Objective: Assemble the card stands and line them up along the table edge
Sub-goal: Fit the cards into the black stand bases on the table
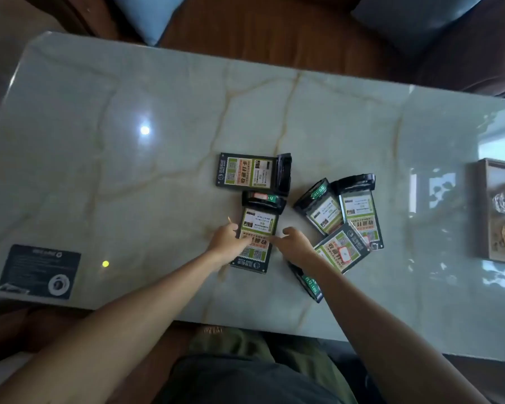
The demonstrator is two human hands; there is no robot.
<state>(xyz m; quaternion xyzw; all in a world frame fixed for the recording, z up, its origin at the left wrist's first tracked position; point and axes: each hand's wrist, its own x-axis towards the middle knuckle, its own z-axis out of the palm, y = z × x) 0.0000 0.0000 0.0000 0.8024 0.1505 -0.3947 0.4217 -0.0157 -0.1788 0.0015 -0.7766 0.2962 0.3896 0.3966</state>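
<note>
Several black card stands with green and orange printed cards lie flat on the pale marble table [158, 170]. One stand [258, 225] lies in the middle, its base pointing away from me. My left hand [226, 243] grips its left edge, and my right hand [296, 243] touches its right edge with fingers spread. Another stand [252, 173] lies sideways just beyond it. To the right, three stands [359, 214] overlap in a fan. A further stand [311, 282] lies partly hidden under my right forearm.
A dark printed card [40, 271] lies flat near the front left edge. A wooden tray [483, 211] holding glassware stands at the right. A brown sofa with blue cushions [146, 16] runs behind the table. The near table edge runs just in front of my lap.
</note>
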